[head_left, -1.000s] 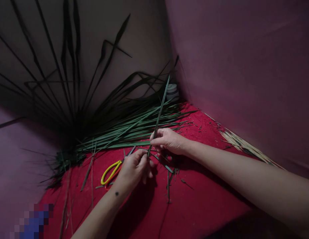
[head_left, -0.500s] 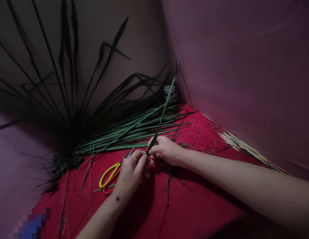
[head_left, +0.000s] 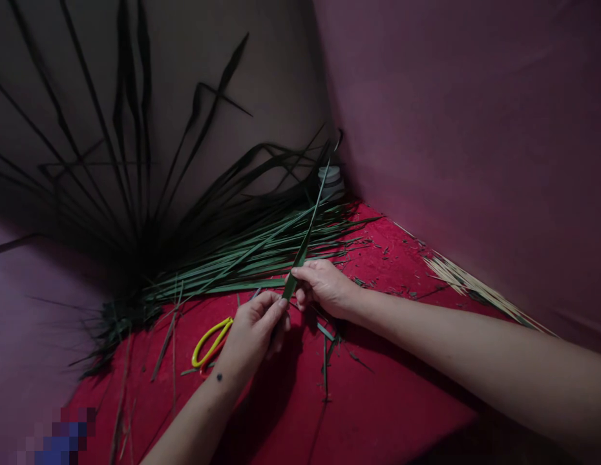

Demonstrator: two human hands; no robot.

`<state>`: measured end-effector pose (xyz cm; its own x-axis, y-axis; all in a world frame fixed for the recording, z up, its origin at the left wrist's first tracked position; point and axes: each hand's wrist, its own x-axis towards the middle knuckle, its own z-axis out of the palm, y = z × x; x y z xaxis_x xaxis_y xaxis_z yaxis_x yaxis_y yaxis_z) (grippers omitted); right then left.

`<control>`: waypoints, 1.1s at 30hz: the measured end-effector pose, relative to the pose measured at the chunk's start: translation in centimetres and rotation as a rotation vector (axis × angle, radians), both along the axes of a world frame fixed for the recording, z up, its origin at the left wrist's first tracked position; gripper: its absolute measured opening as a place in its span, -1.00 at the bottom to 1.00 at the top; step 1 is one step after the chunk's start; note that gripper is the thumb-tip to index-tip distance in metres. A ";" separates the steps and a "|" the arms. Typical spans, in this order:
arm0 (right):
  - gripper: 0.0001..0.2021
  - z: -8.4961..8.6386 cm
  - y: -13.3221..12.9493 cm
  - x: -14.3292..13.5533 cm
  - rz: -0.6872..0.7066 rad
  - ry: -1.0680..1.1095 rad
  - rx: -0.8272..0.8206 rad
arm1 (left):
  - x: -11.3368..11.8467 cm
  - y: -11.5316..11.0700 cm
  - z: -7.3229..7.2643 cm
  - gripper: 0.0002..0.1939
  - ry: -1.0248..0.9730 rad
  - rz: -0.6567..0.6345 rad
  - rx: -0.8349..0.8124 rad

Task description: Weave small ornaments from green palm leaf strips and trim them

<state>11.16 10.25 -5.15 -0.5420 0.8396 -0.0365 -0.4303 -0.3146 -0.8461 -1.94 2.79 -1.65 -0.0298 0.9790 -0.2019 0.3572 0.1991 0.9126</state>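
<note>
A long narrow green leaf strip (head_left: 307, 240) slants up and away from my hands toward the corner. My left hand (head_left: 260, 321) pinches its near end between thumb and fingers. Just beyond, my right hand (head_left: 324, 285) grips the same strip, thumb on top; some of its fingertips are hidden. Scissors with yellow and orange handles (head_left: 209, 342) lie beside my left hand, which covers part of them. Behind both hands, a pile of cut green leaf strips (head_left: 227, 261) is spread on the red cloth (head_left: 378, 394).
Dark long leaves (head_left: 130, 123) fan up against the back wall. A white container (head_left: 331, 181) stands in the corner. Pale thin sticks (head_left: 468, 284) lie along the right wall (head_left: 450, 142). Small leaf scraps (head_left: 326, 361) are scattered on the cloth.
The strip has turned to show its flat face near my hands, and its far tip has dropped slightly. My left hand has shifted a little, covering more of the scissors.
</note>
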 end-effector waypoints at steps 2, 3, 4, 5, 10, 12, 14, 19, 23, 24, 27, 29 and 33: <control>-0.84 0.1 0.3 0.2 -0.077 -0.001 0.002 | -0.1 0.0 0.1 -0.68 -0.008 -0.006 -0.050; -0.86 0.2 0.6 0.3 -0.125 -0.001 0.002 | -0.2 0.0 0.2 -0.68 -0.011 -0.009 -0.074; -0.88 0.3 1.1 0.6 -0.177 -0.001 0.002 | -0.2 -0.1 0.2 -0.67 -0.013 -0.015 -0.096; -0.89 0.4 1.6 0.9 -0.233 0.001 0.002 | -0.3 -0.1 0.1 -0.66 -0.013 -0.024 -0.112; -0.86 1.1 4.6 2.7 -0.464 0.020 -0.012 | -1.1 -0.1 0.0 -0.62 -0.003 -0.086 -0.183; -0.85 1.3 5.6 3.4 -0.516 0.031 -0.014 | -1.3 0.0 0.0 -0.61 -0.011 -0.103 -0.218; -0.86 1.5 6.3 4.0 -0.555 0.045 -0.009 | -1.7 0.1 0.0 -0.60 -0.018 -0.124 -0.243; -0.88 2.1 7.9 5.8 -0.669 0.078 0.002 | -2.6 0.4 -0.6 -0.59 -0.022 -0.195 -0.286; -0.88 2.7 9.2 7.7 -0.760 0.093 -0.012 | -3.3 0.2 -0.9 -0.60 -0.027 -0.248 -0.337; -0.88 2.9 9.5 8.1 -0.781 0.096 -0.016 | -3.5 0.1 -0.9 -0.60 -0.024 -0.274 -0.351; -0.87 3.2 10.0 9.1 -0.823 0.102 -0.031 | -4.1 -0.5 -0.5 -0.59 -0.012 -0.388 -0.409; -0.86 3.4 10.1 9.7 -0.835 0.100 -0.043 | -4.2 -1.0 -0.2 -0.61 -0.025 -0.415 -0.437; -0.83 3.6 10.0 10.5 -0.837 0.089 -0.072 | -3.7 -1.8 0.6 -0.68 -0.119 -0.460 -0.488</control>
